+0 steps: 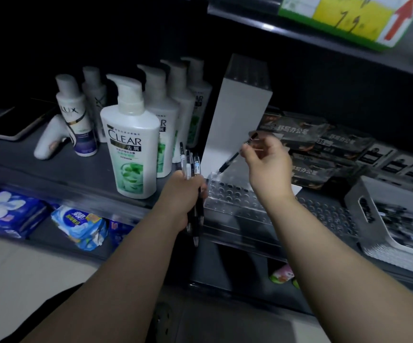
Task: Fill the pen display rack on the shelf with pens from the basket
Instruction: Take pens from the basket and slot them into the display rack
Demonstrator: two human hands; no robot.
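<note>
rack (230, 198): clear plastic, rows of round holes, shelf (52, 169) front edge | R hand (267, 162): fingertips pinch slim black pen (230, 161), tip at rack's back-left corner | L hand (184, 194): clenched round pen bundle (191, 162) | grey slotted basket (360, 191) right of rack

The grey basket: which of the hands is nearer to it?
Right. The right hand, pinching one pen, is left of the basket; the left hand, gripping several pens, lies farther left.

left hand (184, 194) grips pens (191, 164); right hand (267, 162) pinches pen (230, 161) at rack (232, 199)
</note>
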